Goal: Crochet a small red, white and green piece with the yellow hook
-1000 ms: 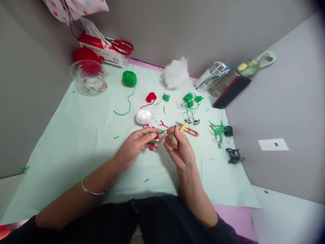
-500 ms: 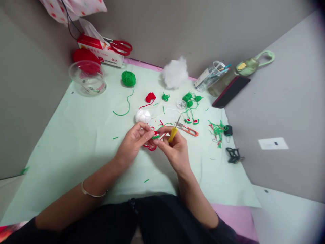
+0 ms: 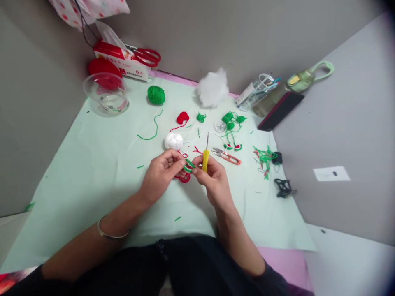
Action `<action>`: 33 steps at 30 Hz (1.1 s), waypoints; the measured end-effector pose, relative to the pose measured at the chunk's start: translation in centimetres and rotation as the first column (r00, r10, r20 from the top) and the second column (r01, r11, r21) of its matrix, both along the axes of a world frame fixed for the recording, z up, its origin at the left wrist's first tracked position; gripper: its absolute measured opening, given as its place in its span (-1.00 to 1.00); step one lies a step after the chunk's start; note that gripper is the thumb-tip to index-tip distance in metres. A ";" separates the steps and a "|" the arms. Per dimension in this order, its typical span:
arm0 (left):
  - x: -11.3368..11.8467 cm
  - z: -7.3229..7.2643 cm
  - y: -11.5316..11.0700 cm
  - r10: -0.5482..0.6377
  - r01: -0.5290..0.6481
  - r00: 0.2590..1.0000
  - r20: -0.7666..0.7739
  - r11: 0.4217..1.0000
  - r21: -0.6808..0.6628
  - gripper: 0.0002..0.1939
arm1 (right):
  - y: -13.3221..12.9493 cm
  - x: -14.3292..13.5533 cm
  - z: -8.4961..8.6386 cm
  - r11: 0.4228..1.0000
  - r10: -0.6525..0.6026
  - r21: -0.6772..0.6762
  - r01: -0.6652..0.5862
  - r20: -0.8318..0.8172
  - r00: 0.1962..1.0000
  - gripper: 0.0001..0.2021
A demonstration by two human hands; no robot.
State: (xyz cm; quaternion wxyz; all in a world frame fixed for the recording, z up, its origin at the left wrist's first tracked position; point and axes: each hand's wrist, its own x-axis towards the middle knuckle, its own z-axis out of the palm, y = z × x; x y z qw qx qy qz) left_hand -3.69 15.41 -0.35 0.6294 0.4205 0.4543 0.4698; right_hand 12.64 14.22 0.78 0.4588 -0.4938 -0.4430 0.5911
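Between my two hands is a small green, white and red crocheted piece (image 3: 188, 166). My left hand (image 3: 162, 172) pinches its left side with thumb and fingers. At its right edge are the fingertips of my right hand (image 3: 212, 176), which also holds a yellow-handled crochet hook (image 3: 205, 160) with the metal tip pointing up. Loops of red yarn (image 3: 184, 178) lie just below the piece. A white yarn ball (image 3: 173, 141) rests beyond my left fingers. Orange thread snips (image 3: 227, 156) lie to the right of my right hand.
Green yarn ball (image 3: 156, 95), red yarn bundle (image 3: 183, 118), stuffing (image 3: 212, 88) and green pieces (image 3: 230, 121) lie farther back. A plastic tub (image 3: 106, 96) and tissue box (image 3: 135, 68) stand back left; a bottle (image 3: 271, 98), phone (image 3: 281, 111) and black clip (image 3: 284, 188) are right.
The crochet hook has swung from tilted right to nearly upright and shifted left. The crocheted piece has turned, now showing more of its green edge.
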 end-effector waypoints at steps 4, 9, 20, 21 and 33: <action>0.1 -0.2 0.0 -0.051 0.053 0.997 0.052 0.998 -0.037 -0.80 | 0.1 0.0 0.0 0.995 -0.098 0.002 0.098 0.038 0.994 -0.85; 0.6 -0.4 -0.5 -0.007 0.007 1.000 -0.002 0.999 0.047 -0.79 | 0.1 -0.3 0.1 0.979 -0.196 0.090 0.186 0.125 0.973 -0.86; 0.2 -1.6 -0.3 0.138 0.070 0.937 -0.322 0.827 0.558 -0.83 | -0.2 -0.6 0.1 0.967 -0.240 0.137 0.215 0.207 0.949 -0.89; 0.1 -1.7 -0.3 0.134 0.078 0.933 -0.333 0.829 0.553 -0.84 | -0.2 -0.6 0.1 0.969 -0.233 0.135 0.208 0.204 0.951 -0.89; -0.1 -1.6 -0.3 0.118 0.028 0.942 -0.316 0.906 0.422 -0.96 | -0.4 -0.8 -0.3 0.980 -0.163 0.155 0.128 0.237 0.958 -0.87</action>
